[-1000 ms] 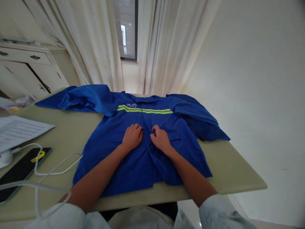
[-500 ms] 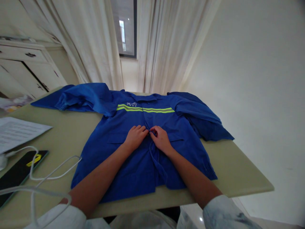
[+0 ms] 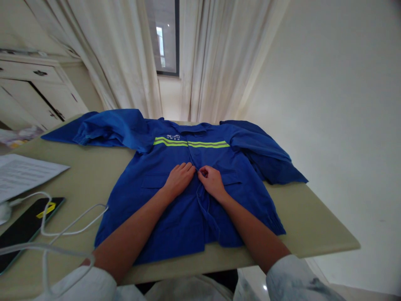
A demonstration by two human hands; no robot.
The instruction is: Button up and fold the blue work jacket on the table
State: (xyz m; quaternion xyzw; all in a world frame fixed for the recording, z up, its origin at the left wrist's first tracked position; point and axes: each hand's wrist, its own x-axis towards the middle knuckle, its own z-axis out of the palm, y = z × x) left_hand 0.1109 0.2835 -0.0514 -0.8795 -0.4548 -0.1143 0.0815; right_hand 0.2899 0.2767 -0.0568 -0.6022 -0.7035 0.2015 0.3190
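A blue work jacket (image 3: pixel 163 225) with a yellow-green reflective stripe (image 3: pixel 206 144) across its chest lies spread on the table, collar away from me and sleeves out to both sides. Halfway down its front, my left hand (image 3: pixel 180 179) is closed on the edge of the front opening, knuckles up. Just right of it, my right hand (image 3: pixel 211 181) pinches the same front edge between thumb and fingers. Whether a fastener sits between the fingertips is hidden. Below my hands the front opening is loose, and its edge curls.
On the table (image 3: pixel 319 225), to the left, lie a printed sheet (image 3: pixel 28 173), a black phone-like slab (image 3: pixel 21 228) with a yellow mark and a looping white cable (image 3: pixel 75 230). A white cabinet (image 3: pixel 34 92) stands at the back left, with curtains (image 3: pixel 219 54) behind the table.
My right hand has shifted very slightly, with a little more space showing between its thumb and fingers. The jacket and my left hand stay nearly in place.
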